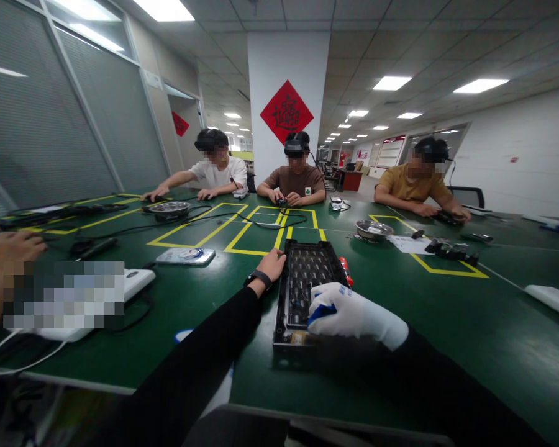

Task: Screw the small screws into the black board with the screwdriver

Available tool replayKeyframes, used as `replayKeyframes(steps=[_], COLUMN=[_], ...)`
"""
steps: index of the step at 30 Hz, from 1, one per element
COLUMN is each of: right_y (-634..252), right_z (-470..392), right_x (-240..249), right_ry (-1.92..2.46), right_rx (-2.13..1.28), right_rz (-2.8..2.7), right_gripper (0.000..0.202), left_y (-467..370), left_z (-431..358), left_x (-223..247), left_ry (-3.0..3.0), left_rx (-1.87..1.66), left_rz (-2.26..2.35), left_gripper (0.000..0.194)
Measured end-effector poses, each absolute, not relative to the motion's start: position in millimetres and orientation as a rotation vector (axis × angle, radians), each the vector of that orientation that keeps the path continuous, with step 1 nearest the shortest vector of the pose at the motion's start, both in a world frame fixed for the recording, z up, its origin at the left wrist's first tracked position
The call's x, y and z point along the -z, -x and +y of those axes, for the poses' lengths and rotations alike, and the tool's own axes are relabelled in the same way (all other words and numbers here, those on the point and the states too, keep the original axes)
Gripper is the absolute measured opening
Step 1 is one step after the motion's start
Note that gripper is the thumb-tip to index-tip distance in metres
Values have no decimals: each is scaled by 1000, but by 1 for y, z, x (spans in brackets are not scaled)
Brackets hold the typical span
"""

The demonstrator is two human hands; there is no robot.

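Observation:
A shallow black tray (310, 282) lies on the green table before me, with rows of small, shiny-tipped pieces inside. My left hand (272, 266) is bare, with a dark band at the wrist, and grips the tray's left rim. Over the tray's near right part is my right hand (335, 308), in a white glove with blue fingertips. Its fingers are curled together, and whatever they hold is hidden. A small tan piece (299, 337) sits in the tray's near end. Red-handled things (345, 271) show beside the tray's right edge.
Ahead lie a phone (185, 256), metal bowls (374, 230) and black parts (451, 251) near white paper. A white power strip (135, 282) with cables lies left. Three people sit opposite, and another person's hand (16, 251) reaches in at left.

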State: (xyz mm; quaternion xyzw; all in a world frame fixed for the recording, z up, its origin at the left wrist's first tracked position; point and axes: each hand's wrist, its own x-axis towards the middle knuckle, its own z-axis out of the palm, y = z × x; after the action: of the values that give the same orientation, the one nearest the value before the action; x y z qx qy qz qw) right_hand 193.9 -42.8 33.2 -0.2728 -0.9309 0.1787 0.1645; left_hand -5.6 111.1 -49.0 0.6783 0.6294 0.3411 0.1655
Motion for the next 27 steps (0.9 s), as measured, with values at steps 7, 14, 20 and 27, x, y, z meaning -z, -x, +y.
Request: replayKeyframes(steps=[7, 14, 20, 27], right_y=[-194, -198, -207, -225], right_z=[-37, -40, -25, 20], right_x=[-28, -26, -32, -19], right_ry=[728, 819, 856, 1314], right_rx=[-558, -750, -1087, -509], right_rz=[-2659, -2577, -2227, -2009], right_gripper=[19, 33, 60, 50], left_y=[5, 5, 8, 7], left_z=[112, 114, 109, 100], left_x=[49, 50, 47, 40], left_ry=[-1924, -1930, -1947, -1979], left_rx=[-972, -972, -997, -938], left_rz=[1810, 1809, 1791, 1871], left_gripper=[27, 27, 30, 38])
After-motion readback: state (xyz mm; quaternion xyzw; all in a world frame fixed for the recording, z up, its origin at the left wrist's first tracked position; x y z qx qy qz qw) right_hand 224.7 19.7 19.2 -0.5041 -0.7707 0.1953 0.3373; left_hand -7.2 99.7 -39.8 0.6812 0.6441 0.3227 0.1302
